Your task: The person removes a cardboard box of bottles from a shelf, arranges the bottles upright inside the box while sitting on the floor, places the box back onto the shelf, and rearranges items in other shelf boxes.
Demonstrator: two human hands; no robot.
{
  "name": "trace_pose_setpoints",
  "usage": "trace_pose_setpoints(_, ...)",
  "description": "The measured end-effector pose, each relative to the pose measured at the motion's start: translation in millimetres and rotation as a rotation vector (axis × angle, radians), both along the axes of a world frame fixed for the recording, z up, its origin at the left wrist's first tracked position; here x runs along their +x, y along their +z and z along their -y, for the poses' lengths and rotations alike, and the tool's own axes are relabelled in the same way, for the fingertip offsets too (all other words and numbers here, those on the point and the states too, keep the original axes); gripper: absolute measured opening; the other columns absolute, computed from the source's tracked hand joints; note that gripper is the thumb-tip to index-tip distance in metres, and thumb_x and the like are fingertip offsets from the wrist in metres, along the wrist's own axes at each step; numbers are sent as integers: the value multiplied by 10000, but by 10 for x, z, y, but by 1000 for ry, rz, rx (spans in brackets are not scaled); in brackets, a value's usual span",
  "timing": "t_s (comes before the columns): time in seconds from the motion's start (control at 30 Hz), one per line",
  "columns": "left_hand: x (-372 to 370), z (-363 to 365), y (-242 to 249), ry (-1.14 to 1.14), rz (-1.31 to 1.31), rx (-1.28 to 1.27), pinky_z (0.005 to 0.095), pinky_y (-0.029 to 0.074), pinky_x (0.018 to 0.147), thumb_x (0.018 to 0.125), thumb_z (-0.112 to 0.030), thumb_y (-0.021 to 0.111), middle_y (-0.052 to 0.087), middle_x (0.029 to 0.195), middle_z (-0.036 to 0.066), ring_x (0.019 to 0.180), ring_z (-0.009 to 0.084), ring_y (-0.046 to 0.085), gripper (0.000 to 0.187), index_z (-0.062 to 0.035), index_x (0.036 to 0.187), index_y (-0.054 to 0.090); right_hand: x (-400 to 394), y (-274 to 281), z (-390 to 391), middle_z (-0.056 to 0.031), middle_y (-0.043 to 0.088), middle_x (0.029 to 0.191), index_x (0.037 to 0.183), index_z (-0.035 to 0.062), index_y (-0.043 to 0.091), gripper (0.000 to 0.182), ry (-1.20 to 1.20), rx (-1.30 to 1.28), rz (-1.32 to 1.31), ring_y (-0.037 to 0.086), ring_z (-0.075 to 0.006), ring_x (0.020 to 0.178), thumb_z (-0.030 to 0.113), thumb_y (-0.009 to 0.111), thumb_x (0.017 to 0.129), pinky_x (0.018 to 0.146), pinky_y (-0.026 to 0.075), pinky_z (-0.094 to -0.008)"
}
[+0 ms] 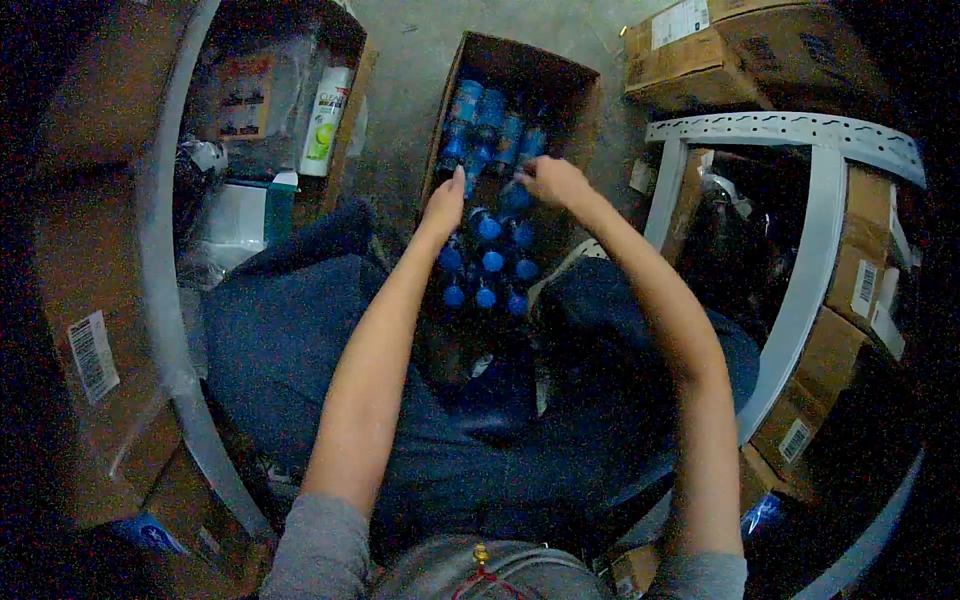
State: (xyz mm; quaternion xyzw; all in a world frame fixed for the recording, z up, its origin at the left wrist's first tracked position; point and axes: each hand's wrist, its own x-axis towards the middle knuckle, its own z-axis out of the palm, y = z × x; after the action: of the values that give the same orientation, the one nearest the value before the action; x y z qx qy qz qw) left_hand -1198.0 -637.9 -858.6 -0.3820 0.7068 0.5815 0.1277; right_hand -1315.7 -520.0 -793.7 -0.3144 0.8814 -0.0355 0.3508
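Several blue-capped bottles (490, 260) stand in an open cardboard box (565, 85) on the floor in front of me. Farther back in the same box, bottles with blue labels (467, 103) lean or lie; the dim light blurs them. My left hand (445, 208) is at the box's left side, thumb pointing away from me beside a bottle. Its other fingers are hidden, so its grip does not show. Over the right half of the bottles, my right hand (553, 183) is closed in a pinch. Whatever lies between those fingertips is too blurred to name.
My bent legs flank the box's near end. A box at left holds a white and green bottle (326, 122) and plastic-wrapped goods. Metal shelf frames (165, 250) rise on both sides, with labelled cartons (845, 370) on the right. More cartons (690, 50) stand at the back right.
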Motion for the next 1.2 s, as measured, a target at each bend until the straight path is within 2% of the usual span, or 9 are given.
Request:
trace_pose_setpoints(0.1,11,15,7,-25,9,-14,342,292,798,761,-475,220,457,966,214,933,327,407,594,39,938,461,214,-21,-59,-153,530,818,949,128,481,291,128,48,50,505,-307,755,295,453,712,666,402,-391)
trace_pose_setpoints(0.2,26,-5,80,-53,-22,-18,346,299,787,762,-475,211,461,958,214,920,332,412,599,41,928,465,349,-212,-125,-140,535,826,988,105,439,336,156,62,97,505,-308,758,265,476,694,659,403,-389)
trace_pose_setpoints(0.4,63,-41,112,-52,-53,-31,346,311,769,769,-458,220,485,910,211,884,339,429,571,32,885,491,345,-404,-196,-160,524,836,990,96,427,349,19,169,74,492,-314,795,271,479,693,677,399,-389)
trace_pose_setpoints(0.6,76,-39,4,-99,-43,-63,349,333,740,771,-426,263,495,875,210,854,336,445,518,26,854,501,340,-407,-90,-195,428,986,921,78,486,337,-95,241,37,451,-341,867,315,492,682,700,395,-394)
trace_pose_setpoints(0.73,78,-51,-110,-118,-51,-62,353,349,716,766,-407,298,507,847,200,823,334,461,485,27,833,506,338,-284,-10,-185,425,976,872,70,514,305,-94,272,-17,469,-343,823,306,495,679,690,399,-399)
trace_pose_setpoints(0.83,61,-60,-99,-134,30,-80,342,355,711,755,-364,356,511,842,196,821,323,467,426,26,832,509,314,-218,15,-167,454,915,824,64,529,266,-132,116,-138,483,-327,775,288,481,688,670,403,-386)
trace_pose_setpoints(0.9,74,-71,-97,-125,-18,-95,339,358,710,739,-337,394,510,852,191,824,313,469,389,21,843,507,283,-231,40,-146,457,850,811,45,515,241,-175,-249,-116,485,-302,769,246,468,687,652,415,-365)
trace_pose_setpoints(1.03,16,-106,-154,-152,-85,-276,344,367,715,687,-234,493,503,863,188,825,299,469,315,13,883,487,255,-439,73,-138,458,844,820,44,494,233,-198,-381,-192,474,-293,751,223,487,673,635,413,-366)
trace_pose_setpoints(1.2,-187,-150,-316,-208,-66,-458,374,368,718,650,-171,538,471,885,200,822,331,454,361,17,939,432,220,-661,159,-155,450,850,900,14,437,307,-301,-537,-292,427,-306,827,159,521,642,708,375,-366)
